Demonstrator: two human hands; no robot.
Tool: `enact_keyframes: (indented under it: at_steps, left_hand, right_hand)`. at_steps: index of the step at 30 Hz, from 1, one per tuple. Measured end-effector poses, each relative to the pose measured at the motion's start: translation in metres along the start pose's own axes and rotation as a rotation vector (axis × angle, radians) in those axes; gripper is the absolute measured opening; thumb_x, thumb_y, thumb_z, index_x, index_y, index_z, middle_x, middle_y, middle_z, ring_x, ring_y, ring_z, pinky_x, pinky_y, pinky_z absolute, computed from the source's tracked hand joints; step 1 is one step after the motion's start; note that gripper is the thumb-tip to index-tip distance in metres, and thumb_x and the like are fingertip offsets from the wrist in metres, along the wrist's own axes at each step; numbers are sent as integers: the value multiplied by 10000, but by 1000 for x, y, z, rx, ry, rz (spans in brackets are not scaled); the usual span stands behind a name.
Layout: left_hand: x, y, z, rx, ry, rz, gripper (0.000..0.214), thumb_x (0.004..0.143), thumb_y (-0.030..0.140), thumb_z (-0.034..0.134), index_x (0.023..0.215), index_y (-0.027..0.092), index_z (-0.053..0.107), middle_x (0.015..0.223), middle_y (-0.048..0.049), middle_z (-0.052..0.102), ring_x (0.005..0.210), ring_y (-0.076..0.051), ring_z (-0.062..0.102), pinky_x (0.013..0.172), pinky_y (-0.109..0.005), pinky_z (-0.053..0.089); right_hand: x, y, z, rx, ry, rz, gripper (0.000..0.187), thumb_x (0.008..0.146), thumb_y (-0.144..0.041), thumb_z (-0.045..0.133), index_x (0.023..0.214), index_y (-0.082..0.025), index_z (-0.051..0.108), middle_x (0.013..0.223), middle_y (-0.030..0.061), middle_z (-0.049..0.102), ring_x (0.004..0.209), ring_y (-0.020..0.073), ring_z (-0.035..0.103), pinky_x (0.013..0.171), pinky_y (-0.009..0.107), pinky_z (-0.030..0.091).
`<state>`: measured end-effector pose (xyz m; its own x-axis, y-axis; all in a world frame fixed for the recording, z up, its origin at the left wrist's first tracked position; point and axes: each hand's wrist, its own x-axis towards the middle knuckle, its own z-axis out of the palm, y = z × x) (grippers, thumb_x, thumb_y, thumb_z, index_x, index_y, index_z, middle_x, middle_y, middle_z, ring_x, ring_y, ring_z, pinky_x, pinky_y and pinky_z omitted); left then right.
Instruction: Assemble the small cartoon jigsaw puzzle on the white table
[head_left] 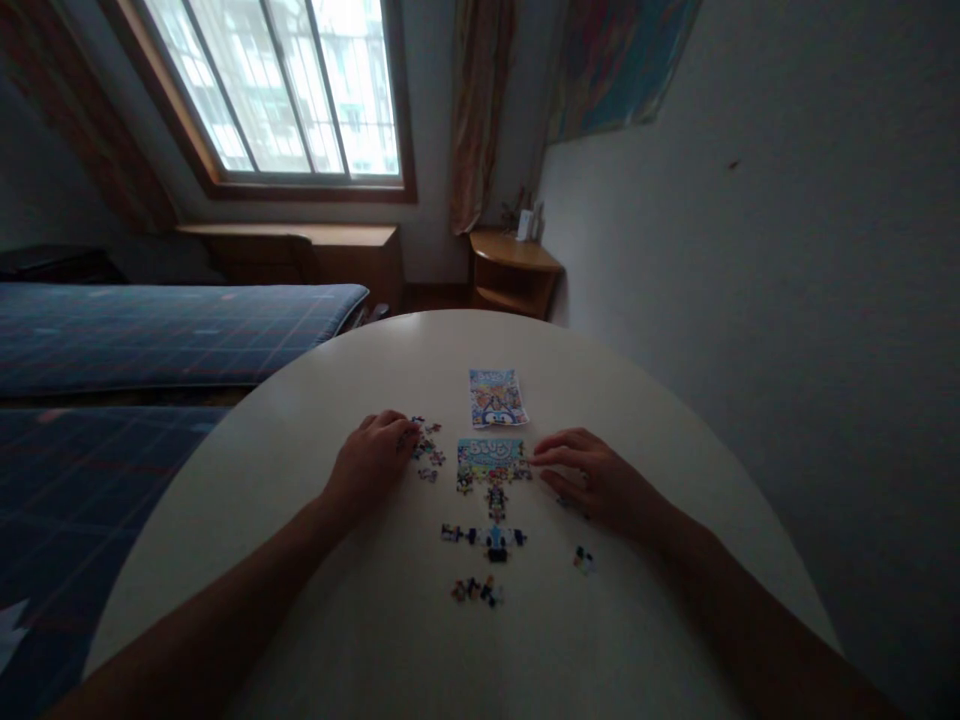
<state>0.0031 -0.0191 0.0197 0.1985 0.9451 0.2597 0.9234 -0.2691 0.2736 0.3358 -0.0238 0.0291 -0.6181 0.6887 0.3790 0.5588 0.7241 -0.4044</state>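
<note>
Daylight comes through a barred window [300,90] at the far side of the dim room, with a patterned curtain [484,110] to its right and a blue checked bed [172,335] on the left. Before you is a round, pale surface [390,640], its right side near a bare wall [765,300].

Your puzzle [487,455] lies near the middle of it — a joined block with a lettered top and an uneven lower edge. A small column of pieces [496,502] is just below it, and nearer you lies a blue-and-white joined section [495,540]. Nearest you is a small group of mixed pieces [478,591]. Beyond the puzzle lies a colourful picture sheet [497,398], flat and slightly creased.

Your left hand [373,450] is at the left edge of a loose heap of pieces [430,455], fingers bent down over it; whether they grip one, you cannot tell from this view. Your right hand [589,470] is at the puzzle's right edge, fingers loosely spread and slightly curled — the foremost tip is at or just beside that edge, with nothing visibly gripped. Near your right wrist lies a separate dark-and-white piece cluster [584,560].
</note>
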Motion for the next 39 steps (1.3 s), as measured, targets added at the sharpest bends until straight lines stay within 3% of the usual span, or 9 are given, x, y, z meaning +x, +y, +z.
enact_keyframes:
  at_steps: [8,15,24,30,36,39]
  left_hand:
    - [27,-5,-15,53,-173,-6,186,862,329,605,909,221,748,998,-78,717,913,-255,657,821,-360,501]
    - [37,-9,-17,57,-242,65,125,785,277,647,835,211,741,995,-87,724,982,-273,638,900,-368,478]
    - [26,1,-23,8,-208,31,89,811,227,626,854,207,701,860,-78,726,927,-289,637,795,-383,490]
    - [12,14,-29,-124,-184,37,145,884,213,534,897,208,678,900,-44,738,805,-209,670,750,-328,499]
    - [-7,45,-16,-449,-323,219,147,910,280,566,875,235,702,907,-20,729,858,-189,668,781,-307,515]
    - [-8,57,-9,-462,-331,228,140,908,264,582,855,237,709,897,-19,724,916,-206,656,837,-327,508]
  right_hand:
    - [0,0,-2,3,18,-3,178,920,-207,607,1058,-251,711,1072,77,701,1019,204,627,912,418,505]
    - [0,-2,-2,0,18,4,162,930,-222,600,1050,-247,707,1068,80,702,1005,202,631,908,414,505]
    - [0,-1,-2,0,2,4,161,932,-225,603,1051,-246,708,1072,76,699,1018,200,625,922,418,495]
    - [1,-8,1,-2,0,-1,165,923,-223,616,1056,-258,708,1077,67,696,1020,195,622,923,409,490]
    - [4,-29,15,-2,-51,-50,183,928,-245,611,1088,-261,698,1098,58,701,1066,205,607,949,420,456]
    - [5,-36,22,-8,-58,-77,200,933,-260,597,1111,-257,688,1118,57,701,1076,211,603,963,422,448]
